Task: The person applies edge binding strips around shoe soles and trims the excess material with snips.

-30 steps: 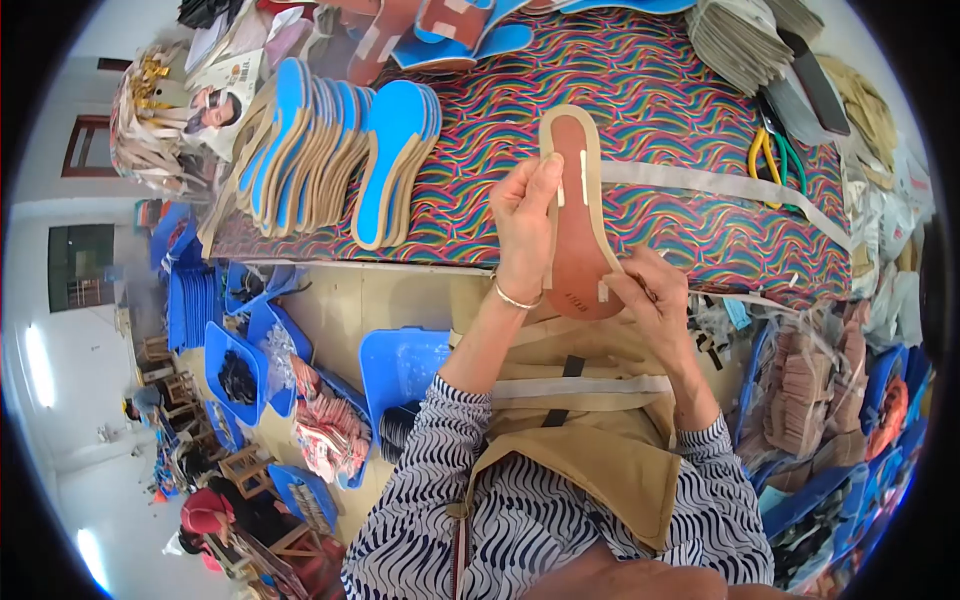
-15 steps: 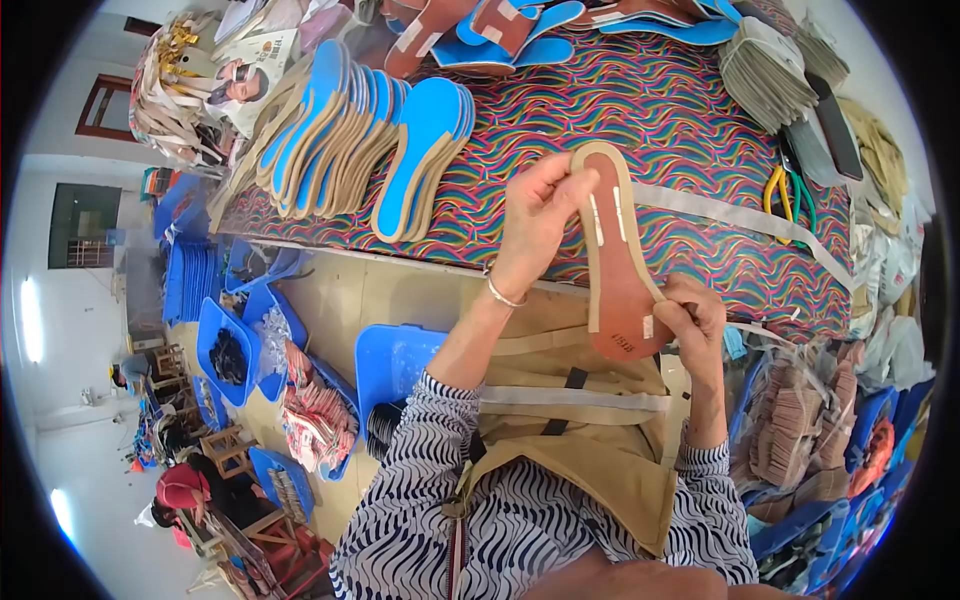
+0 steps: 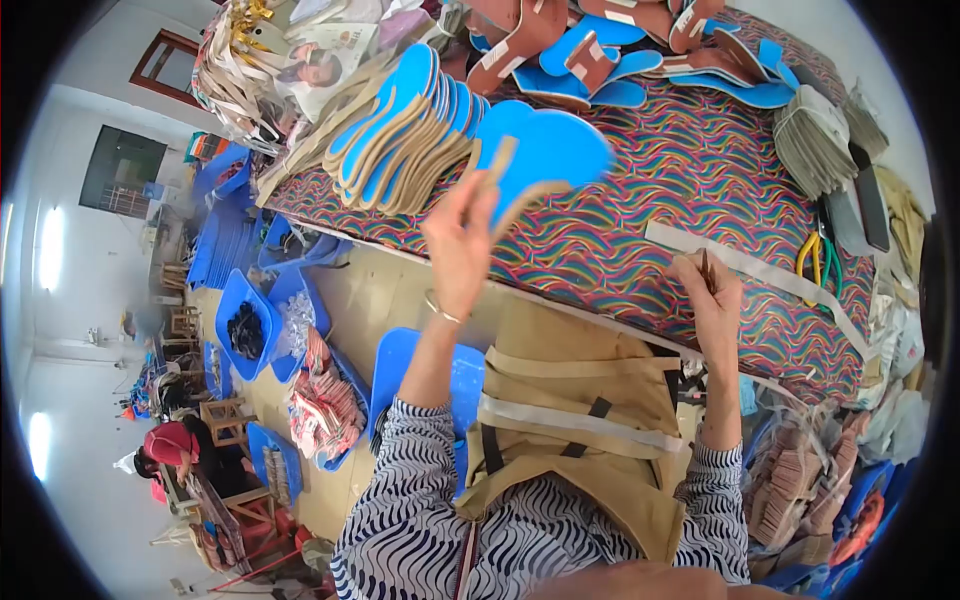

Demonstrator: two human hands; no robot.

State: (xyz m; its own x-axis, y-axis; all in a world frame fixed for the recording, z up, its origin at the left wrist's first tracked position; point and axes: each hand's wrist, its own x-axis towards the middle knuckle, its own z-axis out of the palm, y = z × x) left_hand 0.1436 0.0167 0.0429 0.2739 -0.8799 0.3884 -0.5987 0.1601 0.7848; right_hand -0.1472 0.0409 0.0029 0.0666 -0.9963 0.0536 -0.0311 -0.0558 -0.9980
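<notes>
My left hand [image 3: 462,240] pinches a blue insole [image 3: 550,150] with a tan edge, slightly blurred, beside the smaller blue insole pile. Left of it, a large fanned stack of blue insoles with tan rims [image 3: 400,135] lies on the patterned cloth [image 3: 640,195]. My right hand [image 3: 712,290] is closed over the cloth's front edge, with a small dark pointed thing between thumb and fingers; I cannot make out what it is. A pale grey strip [image 3: 745,262] lies just beyond my right hand.
Brown and blue insoles [image 3: 590,60] are heaped at the back. Yellow-and-green-handled tools [image 3: 820,262] and a grey stack [image 3: 815,140] lie at the right. Blue bins [image 3: 247,325] stand on the floor at left, where a person in red [image 3: 172,445] sits. Wrapped brown pieces [image 3: 790,490] are at lower right.
My left hand has moved left and down with the insole, whose blue side now shows instead of the brown. My right hand has let go of it. The view has shifted.
</notes>
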